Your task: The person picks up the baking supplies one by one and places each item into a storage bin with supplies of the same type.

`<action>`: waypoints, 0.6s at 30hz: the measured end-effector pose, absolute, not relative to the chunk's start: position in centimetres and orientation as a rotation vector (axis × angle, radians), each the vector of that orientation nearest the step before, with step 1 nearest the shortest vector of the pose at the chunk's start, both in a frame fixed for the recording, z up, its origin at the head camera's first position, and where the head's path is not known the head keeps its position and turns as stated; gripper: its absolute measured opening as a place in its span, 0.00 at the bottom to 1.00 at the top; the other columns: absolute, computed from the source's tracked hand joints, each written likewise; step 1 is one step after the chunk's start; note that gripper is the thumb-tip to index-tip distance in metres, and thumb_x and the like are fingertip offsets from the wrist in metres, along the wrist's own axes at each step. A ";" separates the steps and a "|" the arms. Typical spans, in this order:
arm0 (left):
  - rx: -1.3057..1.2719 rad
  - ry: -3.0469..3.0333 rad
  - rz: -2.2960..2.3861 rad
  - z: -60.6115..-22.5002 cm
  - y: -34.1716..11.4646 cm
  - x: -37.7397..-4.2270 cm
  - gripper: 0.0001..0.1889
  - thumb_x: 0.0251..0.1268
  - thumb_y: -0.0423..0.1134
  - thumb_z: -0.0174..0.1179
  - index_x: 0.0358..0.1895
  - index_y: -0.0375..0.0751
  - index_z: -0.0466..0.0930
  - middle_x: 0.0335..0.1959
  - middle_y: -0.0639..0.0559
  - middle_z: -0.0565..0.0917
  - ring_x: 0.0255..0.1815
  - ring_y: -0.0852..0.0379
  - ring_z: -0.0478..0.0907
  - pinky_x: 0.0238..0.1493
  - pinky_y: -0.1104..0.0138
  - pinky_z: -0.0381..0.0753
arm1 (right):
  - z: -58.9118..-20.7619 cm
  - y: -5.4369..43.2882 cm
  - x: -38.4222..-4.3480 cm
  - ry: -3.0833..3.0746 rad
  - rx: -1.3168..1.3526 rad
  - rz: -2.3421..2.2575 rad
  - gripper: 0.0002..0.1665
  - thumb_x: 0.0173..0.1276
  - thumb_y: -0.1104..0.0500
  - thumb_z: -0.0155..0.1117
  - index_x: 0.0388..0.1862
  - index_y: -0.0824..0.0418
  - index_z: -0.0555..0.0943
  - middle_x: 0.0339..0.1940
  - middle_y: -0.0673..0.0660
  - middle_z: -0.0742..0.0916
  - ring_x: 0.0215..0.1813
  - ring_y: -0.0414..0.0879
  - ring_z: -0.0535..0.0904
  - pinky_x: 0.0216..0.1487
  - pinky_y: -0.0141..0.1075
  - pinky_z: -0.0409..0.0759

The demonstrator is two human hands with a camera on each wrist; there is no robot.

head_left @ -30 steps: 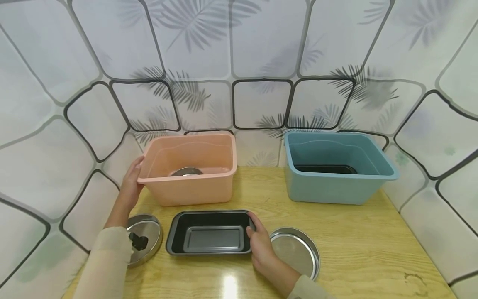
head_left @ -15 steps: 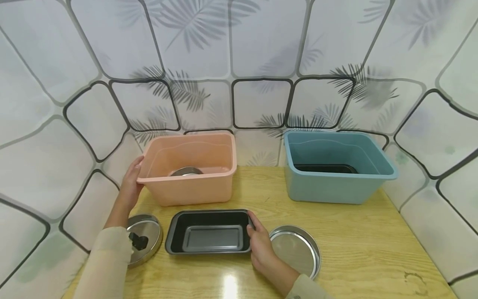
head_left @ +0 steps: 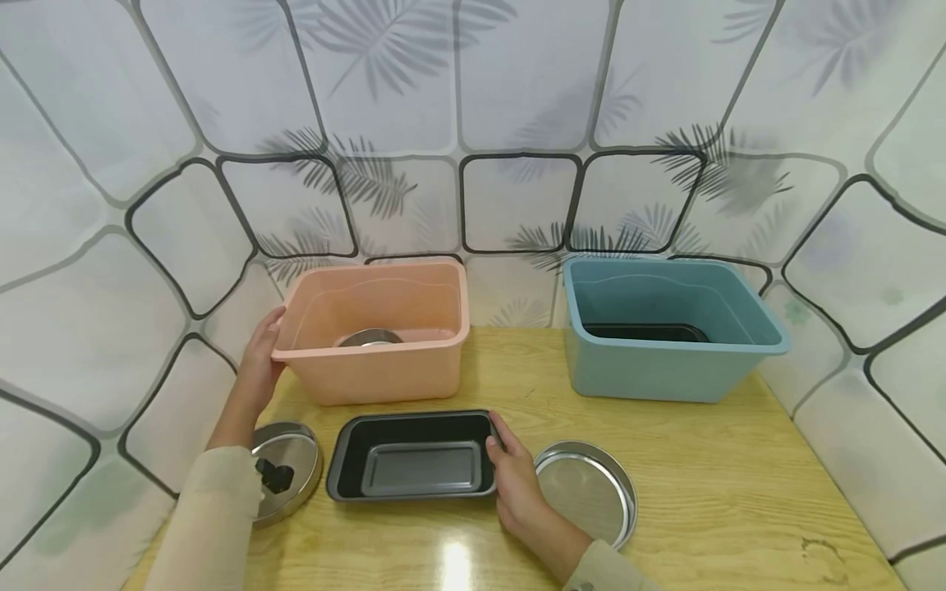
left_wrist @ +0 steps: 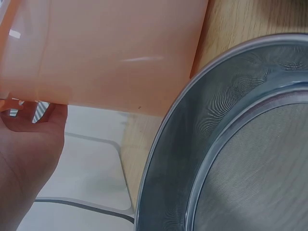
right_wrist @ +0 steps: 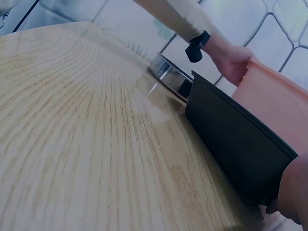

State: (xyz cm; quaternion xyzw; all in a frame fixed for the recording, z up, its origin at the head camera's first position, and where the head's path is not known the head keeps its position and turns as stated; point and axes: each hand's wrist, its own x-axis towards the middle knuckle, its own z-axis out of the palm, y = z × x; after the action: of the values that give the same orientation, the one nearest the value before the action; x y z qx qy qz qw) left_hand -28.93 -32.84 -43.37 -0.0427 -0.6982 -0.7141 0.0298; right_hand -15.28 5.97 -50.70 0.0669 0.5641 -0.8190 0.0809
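My left hand [head_left: 259, 353] grips the left rim of a pink plastic bin [head_left: 373, 382]; in the left wrist view its fingers are hooked at the rim. A dark loaf pan [head_left: 423, 472] lies in front of this bin, hollow side up. My right hand [head_left: 515, 484] holds the pan's right end, thumb over the rim and fingers partly hidden; the right wrist view shows the pan's dark outer side [right_wrist: 231, 139]. Beneath my left forearm lies a round metal sieve [head_left: 296, 484], its mesh visible in the left wrist view. Another round, shallow metal sieve [head_left: 584, 501] sits beside my right forearm.
At the back right stands a blue-green bin [head_left: 665, 373] with a dark pan [head_left: 643, 332] inside. A round metal piece [head_left: 369, 337] lies in the pink bin. Patterned cloth walls [head_left: 517, 201] bound the wooden table [head_left: 709, 492] at the back and sides.
The loaf pan and my right hand have shifted very slightly away from me. The right-hand sieve has moved a little the same way. My left hand stays on the bin rim.
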 end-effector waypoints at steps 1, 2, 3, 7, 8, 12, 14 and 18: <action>-0.137 -2.147 -2.207 -43.3 -32.8 -28.9 0.31 0.84 0.55 0.35 0.83 0.52 0.45 0.82 0.43 0.49 0.75 0.51 0.57 0.62 0.76 0.70 | -50.6 6.0 -15.2 1.684 0.198 -2.449 0.31 0.83 0.62 0.43 0.82 0.56 0.57 0.83 0.63 0.57 0.81 0.59 0.50 0.77 0.51 0.62; -0.140 -2.146 -2.208 -43.3 -32.8 -28.9 0.31 0.84 0.55 0.35 0.83 0.52 0.44 0.81 0.42 0.49 0.75 0.51 0.57 0.62 0.76 0.70 | -50.6 6.0 -15.2 1.679 0.202 -2.451 0.31 0.83 0.62 0.43 0.82 0.56 0.57 0.83 0.63 0.57 0.81 0.59 0.51 0.76 0.51 0.63; -0.141 -2.145 -2.208 -43.3 -32.8 -28.9 0.31 0.84 0.55 0.35 0.83 0.52 0.45 0.81 0.42 0.49 0.75 0.51 0.57 0.62 0.76 0.70 | -50.5 6.0 -15.2 1.682 0.201 -2.449 0.31 0.83 0.62 0.42 0.82 0.56 0.56 0.83 0.63 0.57 0.81 0.59 0.51 0.76 0.51 0.63; -0.146 -2.152 -2.194 -43.4 -32.9 -28.9 0.31 0.84 0.55 0.35 0.82 0.53 0.45 0.82 0.42 0.49 0.75 0.51 0.58 0.62 0.77 0.70 | -50.3 6.0 -15.2 1.694 0.211 -2.445 0.31 0.83 0.63 0.43 0.82 0.57 0.56 0.83 0.63 0.56 0.81 0.59 0.52 0.76 0.51 0.63; -0.144 -2.156 -2.190 -43.5 -32.9 -28.9 0.31 0.84 0.55 0.35 0.82 0.53 0.46 0.82 0.43 0.50 0.75 0.52 0.58 0.62 0.77 0.70 | -50.3 6.0 -15.2 1.699 0.216 -2.443 0.32 0.82 0.63 0.43 0.82 0.57 0.56 0.83 0.63 0.57 0.81 0.59 0.52 0.76 0.51 0.63; -0.162 -2.124 -2.215 -43.5 -32.8 -28.9 0.30 0.84 0.54 0.36 0.82 0.52 0.46 0.81 0.42 0.50 0.74 0.52 0.59 0.60 0.77 0.71 | -49.8 6.2 -15.2 1.717 0.218 -2.439 0.32 0.82 0.62 0.44 0.82 0.58 0.57 0.82 0.63 0.58 0.80 0.58 0.54 0.74 0.49 0.68; -0.165 -2.115 -2.219 -43.5 -32.8 -28.9 0.30 0.84 0.53 0.36 0.82 0.51 0.46 0.80 0.42 0.51 0.73 0.53 0.60 0.60 0.77 0.71 | -49.5 6.4 -15.3 1.723 0.215 -2.440 0.32 0.82 0.62 0.45 0.82 0.58 0.57 0.82 0.63 0.59 0.79 0.58 0.58 0.70 0.46 0.73; -0.172 -2.097 -2.232 -43.7 -32.9 -29.0 0.30 0.84 0.53 0.36 0.82 0.51 0.47 0.79 0.43 0.52 0.72 0.54 0.60 0.61 0.76 0.70 | -48.8 7.0 -15.3 1.697 0.198 -2.462 0.32 0.82 0.61 0.46 0.82 0.57 0.57 0.81 0.64 0.61 0.72 0.56 0.68 0.60 0.41 0.81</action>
State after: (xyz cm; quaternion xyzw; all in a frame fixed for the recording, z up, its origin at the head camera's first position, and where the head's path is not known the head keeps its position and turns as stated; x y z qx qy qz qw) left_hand -28.96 -32.88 -43.67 -0.0559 -0.6832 -0.7272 0.0370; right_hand -15.34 7.00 -48.76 0.0659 0.5647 -0.8195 0.0722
